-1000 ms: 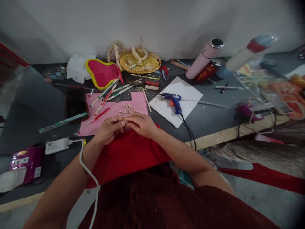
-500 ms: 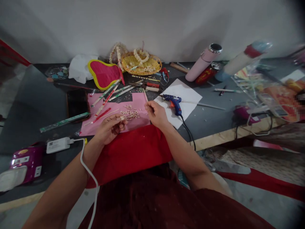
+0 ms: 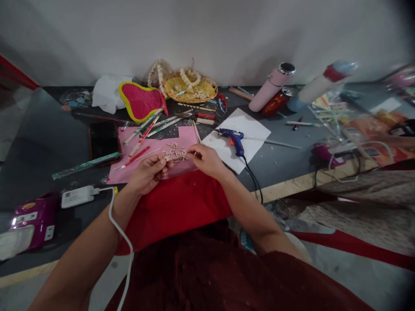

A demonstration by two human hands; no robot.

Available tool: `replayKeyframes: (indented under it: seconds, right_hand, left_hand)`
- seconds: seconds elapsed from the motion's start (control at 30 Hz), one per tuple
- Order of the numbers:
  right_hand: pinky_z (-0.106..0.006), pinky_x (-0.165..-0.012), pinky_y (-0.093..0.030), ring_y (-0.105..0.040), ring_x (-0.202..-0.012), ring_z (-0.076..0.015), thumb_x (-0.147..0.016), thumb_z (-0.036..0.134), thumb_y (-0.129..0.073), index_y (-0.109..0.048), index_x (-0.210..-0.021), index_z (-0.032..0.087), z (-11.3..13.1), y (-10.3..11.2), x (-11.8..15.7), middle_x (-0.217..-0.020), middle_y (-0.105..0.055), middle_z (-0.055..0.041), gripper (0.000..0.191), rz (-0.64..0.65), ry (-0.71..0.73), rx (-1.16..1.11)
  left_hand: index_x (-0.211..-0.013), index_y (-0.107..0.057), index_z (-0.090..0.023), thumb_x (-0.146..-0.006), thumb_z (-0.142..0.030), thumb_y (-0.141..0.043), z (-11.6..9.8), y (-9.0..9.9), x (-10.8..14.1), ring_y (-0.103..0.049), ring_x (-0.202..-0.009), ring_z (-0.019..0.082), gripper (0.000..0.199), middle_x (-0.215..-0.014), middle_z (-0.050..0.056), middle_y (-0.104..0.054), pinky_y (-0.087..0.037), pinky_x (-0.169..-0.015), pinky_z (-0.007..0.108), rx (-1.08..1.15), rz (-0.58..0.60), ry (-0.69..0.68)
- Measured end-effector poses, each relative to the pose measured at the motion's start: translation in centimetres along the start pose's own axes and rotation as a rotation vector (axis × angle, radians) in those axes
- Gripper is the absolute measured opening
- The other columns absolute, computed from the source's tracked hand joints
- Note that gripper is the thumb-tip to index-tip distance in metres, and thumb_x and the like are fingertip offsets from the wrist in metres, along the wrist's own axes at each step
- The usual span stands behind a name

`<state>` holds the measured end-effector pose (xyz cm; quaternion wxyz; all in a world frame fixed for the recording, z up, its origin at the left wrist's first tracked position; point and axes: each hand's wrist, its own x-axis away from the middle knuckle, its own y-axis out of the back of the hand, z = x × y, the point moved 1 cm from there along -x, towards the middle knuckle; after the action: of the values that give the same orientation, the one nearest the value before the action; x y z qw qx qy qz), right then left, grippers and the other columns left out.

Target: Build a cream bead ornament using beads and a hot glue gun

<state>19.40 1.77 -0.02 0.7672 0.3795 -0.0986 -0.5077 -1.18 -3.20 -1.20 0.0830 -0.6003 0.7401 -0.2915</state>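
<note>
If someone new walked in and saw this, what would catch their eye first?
Probably the magenta shape with a yellow border, at the back left of the table beside the yellow basket. Next, the blue glue gun on white paper, right of the pink paper. The bright red cloth below the hands stands out too.

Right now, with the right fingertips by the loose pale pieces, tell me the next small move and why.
Probably pinch one piece from the small pile with the right hand and bring it to the left hand. The right fingertips are at the pile's edge, and the left fingers seem to hold similar bits. Whether the right already grips one, I can't tell.
</note>
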Motion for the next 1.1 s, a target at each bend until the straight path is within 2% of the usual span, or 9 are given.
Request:
replayKeyframes:
  seconds: [0.1, 0.23, 0.4, 0.57, 0.7, 0.77, 0.87, 0.97, 1.1]
  right_hand:
    - [-0.023, -0.068, -0.045, -0.057, -0.071, -0.0105, -0.085, 0.032, -0.055, -0.061, -0.1, 0.017, 1.6, -0.8, 0.2, -0.092, -0.065, -0.0042, 0.021, 0.055, 0.091, -0.096]
    - [-0.024, -0.071, -0.044, -0.057, -0.076, -0.0117, -0.087, 0.026, -0.051, -0.061, -0.093, 0.018, 2.7, -1.7, 0.4, -0.086, -0.064, -0.0033, 0.014, 0.031, 0.177, -0.084]
    - [-0.024, -0.069, -0.04, -0.053, -0.074, -0.0123, -0.088, 0.022, -0.043, -0.055, -0.089, 0.017, 2.7, -0.5, 0.7, -0.084, -0.059, -0.004, 0.013, 0.002, 0.169, 0.02]
    - [-0.024, -0.059, -0.033, -0.046, -0.061, -0.0112, -0.089, 0.023, -0.036, -0.05, -0.08, 0.017, 2.1, 3.0, 2.2, -0.068, -0.051, -0.0006, 0.018, -0.055, 0.018, 0.141]
    - [-0.025, -0.054, -0.028, -0.04, -0.054, -0.0107, -0.092, 0.035, -0.037, -0.045, -0.064, 0.019, -0.1, 6.4, 3.9, -0.057, -0.045, 0.0007, 0.033, -0.169, -0.143, 0.314]
    - [-0.025, -0.055, -0.03, -0.042, -0.055, -0.0114, -0.091, 0.041, -0.04, -0.05, -0.068, 0.018, -2.0, 8.1, 4.5, -0.06, -0.05, -0.0001, 0.033, -0.242, -0.233, 0.404]
    - [-0.026, -0.064, -0.037, -0.054, -0.069, -0.0148, -0.085, 0.043, -0.051, -0.056, -0.094, 0.018, -5.3, 10.2, 4.8, -0.084, -0.063, -0.0053, 0.027, -0.316, -0.339, 0.503]
    - [-0.028, -0.067, -0.039, -0.058, -0.076, -0.0184, -0.081, 0.047, -0.053, -0.06, -0.092, 0.017, -7.9, 11.3, 4.3, -0.085, -0.066, -0.008, 0.033, -0.21, -0.516, 0.557]
    - [-0.026, -0.061, -0.037, -0.058, -0.07, -0.0176, -0.079, 0.053, -0.05, -0.064, -0.075, 0.017, -9.4, 11.5, 3.2, -0.074, -0.066, -0.0074, 0.039, -0.023, -0.673, 0.539]
  left_hand:
    - [-0.084, -0.064, -0.013, -0.076, -0.026, -0.067, -0.1, -0.1, 0.0, -0.05, -0.056, 0.006, 0.015, -0.074, 0.003, -0.062, -0.042, -0.053, 0.018, -0.046, 0.005, 0.002]
    - [-0.087, -0.065, -0.013, -0.075, -0.027, -0.069, -0.2, -0.3, 0.1, -0.051, -0.055, 0.007, 0.019, -0.062, 0.0, -0.058, -0.042, -0.052, 0.017, -0.092, -0.001, 0.023]
    - [-0.084, -0.065, -0.012, -0.072, -0.025, -0.071, -0.4, -0.7, 0.1, -0.052, -0.057, 0.006, 0.019, -0.08, 0.005, -0.066, -0.043, -0.052, 0.018, -0.08, -0.038, 0.038]
    - [-0.081, -0.063, -0.012, -0.072, -0.025, -0.071, -0.5, -0.8, 0.3, -0.053, -0.057, 0.007, 0.017, -0.079, 0.006, -0.066, -0.043, -0.052, 0.019, -0.04, -0.034, 0.028]
    - [-0.079, -0.063, -0.011, -0.071, -0.023, -0.071, -0.5, -0.8, 0.3, -0.053, -0.057, 0.008, 0.016, -0.079, 0.006, -0.066, -0.044, -0.052, 0.018, -0.041, -0.021, 0.024]
    - [-0.079, -0.064, -0.011, -0.072, -0.023, -0.07, -0.6, -0.8, 0.3, -0.054, -0.057, 0.007, 0.015, -0.078, 0.005, -0.066, -0.044, -0.052, 0.018, -0.041, -0.014, 0.014]
    - [-0.079, -0.064, -0.011, -0.072, -0.023, -0.07, -0.6, -0.8, 0.3, -0.054, -0.056, 0.007, 0.015, -0.077, 0.005, -0.066, -0.045, -0.052, 0.018, -0.032, -0.013, 0.012]
    - [-0.08, -0.064, -0.012, -0.069, -0.021, -0.072, -0.5, -0.7, 0.2, -0.055, -0.056, 0.007, 0.016, -0.077, 0.006, -0.067, -0.045, -0.052, 0.018, -0.021, -0.036, 0.025]
    - [-0.081, -0.065, -0.012, -0.068, -0.018, -0.073, -0.2, -0.4, 0.2, -0.055, -0.056, 0.006, 0.016, -0.078, 0.005, -0.068, -0.045, -0.053, 0.017, -0.024, -0.051, 0.017]
